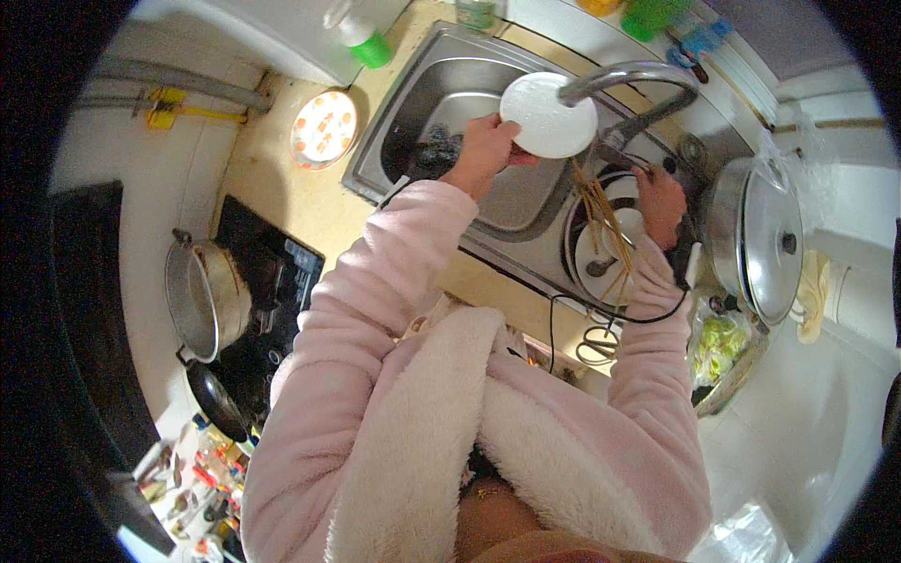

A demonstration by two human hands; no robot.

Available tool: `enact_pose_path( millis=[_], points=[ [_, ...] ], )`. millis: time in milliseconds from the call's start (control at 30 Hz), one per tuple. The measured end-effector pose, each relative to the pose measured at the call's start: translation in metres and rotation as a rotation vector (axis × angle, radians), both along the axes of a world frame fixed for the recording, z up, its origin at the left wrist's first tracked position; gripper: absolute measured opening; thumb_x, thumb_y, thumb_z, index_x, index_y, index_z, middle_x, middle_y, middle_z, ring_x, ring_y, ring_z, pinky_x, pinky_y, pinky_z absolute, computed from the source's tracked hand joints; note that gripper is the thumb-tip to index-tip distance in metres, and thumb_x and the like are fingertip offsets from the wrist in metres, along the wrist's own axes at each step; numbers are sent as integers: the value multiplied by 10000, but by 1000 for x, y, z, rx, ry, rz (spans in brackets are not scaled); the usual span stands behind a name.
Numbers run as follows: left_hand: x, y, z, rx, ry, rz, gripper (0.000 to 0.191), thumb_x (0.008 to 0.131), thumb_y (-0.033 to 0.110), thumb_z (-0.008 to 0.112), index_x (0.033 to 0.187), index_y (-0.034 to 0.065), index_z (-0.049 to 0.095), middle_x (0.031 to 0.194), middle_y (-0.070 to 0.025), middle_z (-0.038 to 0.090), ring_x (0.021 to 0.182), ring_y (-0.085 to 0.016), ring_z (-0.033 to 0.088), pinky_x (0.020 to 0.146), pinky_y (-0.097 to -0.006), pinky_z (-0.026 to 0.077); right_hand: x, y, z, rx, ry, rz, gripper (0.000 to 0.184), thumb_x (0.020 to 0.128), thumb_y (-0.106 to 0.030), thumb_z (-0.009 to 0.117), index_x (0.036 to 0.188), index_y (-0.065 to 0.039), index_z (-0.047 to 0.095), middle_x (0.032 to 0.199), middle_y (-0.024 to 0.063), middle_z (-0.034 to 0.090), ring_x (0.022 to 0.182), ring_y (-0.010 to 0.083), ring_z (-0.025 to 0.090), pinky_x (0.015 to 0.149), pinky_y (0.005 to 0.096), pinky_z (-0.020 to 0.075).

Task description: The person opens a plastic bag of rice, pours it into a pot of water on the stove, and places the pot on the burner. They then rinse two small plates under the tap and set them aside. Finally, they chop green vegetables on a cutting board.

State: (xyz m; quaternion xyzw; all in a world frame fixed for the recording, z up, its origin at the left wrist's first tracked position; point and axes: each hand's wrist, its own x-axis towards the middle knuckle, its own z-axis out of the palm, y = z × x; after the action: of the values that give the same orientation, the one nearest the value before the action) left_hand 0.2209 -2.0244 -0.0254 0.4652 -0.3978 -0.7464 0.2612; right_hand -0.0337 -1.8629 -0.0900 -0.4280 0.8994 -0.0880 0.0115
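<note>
My left hand (486,144) grips the lower left rim of a wet white plate (547,116), thumb on its face. The plate is tilted over the stainless steel sink (450,74), below the spout of the curved metal faucet (626,74). A dark scrubbing pad (436,149) lies in the basin, left of my wrist. My right hand (662,200) is at the right of the sink, fingertips beside the faucet's base; what they hold is hidden. Close to it, a bundle of wooden chopsticks (607,211) lies over stacked bowls and dishes (591,257) with a spoon (600,267).
An orange-patterned plate (324,130) and a green-labelled pump bottle (369,48) stand left of the sink. A large lidded steel pot (771,243) is at the right, above bagged green vegetables (719,345). A black cable (598,345) hangs across the counter edge. A pot (204,302) stands by the cooktop (267,281).
</note>
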Motion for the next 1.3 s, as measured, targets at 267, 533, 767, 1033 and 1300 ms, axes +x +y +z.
enact_pose_path(
  millis=[267, 533, 767, 1033, 1300],
  points=[
    [60, 12, 24, 23, 47, 77, 317, 889, 58, 485, 1081, -191, 516, 903, -236, 638, 694, -331, 682, 574, -402, 614, -7, -1, -6, 36, -183, 55, 405, 925, -441, 530, 1025, -72, 663, 798, 85, 705, 763, 296, 656, 707, 423, 489],
    [211, 39, 94, -21, 35, 327, 329, 896, 77, 481, 1090, -187, 517, 948, -245, 645, 750, -316, 682, 660, -392, 618, -1, 5, -14, -157, -335, 75, 437, 955, -423, 492, 991, -19, 654, 736, 90, 685, 661, 282, 631, 652, 418, 491],
    [395, 75, 164, -94, -216, 620, 369, 909, 116, 458, 1101, -197, 498, 973, -278, 633, 783, -313, 686, 702, -330, 609, -19, 6, -44, -169, -255, 55, 350, 970, -338, 511, 1098, -34, 627, 759, 78, 684, 613, 204, 614, 599, 372, 496],
    [567, 95, 220, -244, -777, 875, 326, 911, 117, 459, 1091, -149, 516, 939, -263, 645, 660, -278, 688, 588, -318, 612, -36, 3, -54, -18, -256, 79, 414, 959, -419, 498, 1041, -42, 650, 747, 99, 682, 596, 196, 619, 560, 360, 493],
    [661, 81, 237, -567, -1999, 664, 371, 898, 204, 486, 1177, -37, 526, 790, -237, 669, 616, -330, 676, 644, -454, 552, -45, 6, -52, -50, -270, 245, 394, 941, -420, 521, 1086, -73, 635, 787, 90, 691, 682, 247, 646, 666, 412, 512]
  ],
)
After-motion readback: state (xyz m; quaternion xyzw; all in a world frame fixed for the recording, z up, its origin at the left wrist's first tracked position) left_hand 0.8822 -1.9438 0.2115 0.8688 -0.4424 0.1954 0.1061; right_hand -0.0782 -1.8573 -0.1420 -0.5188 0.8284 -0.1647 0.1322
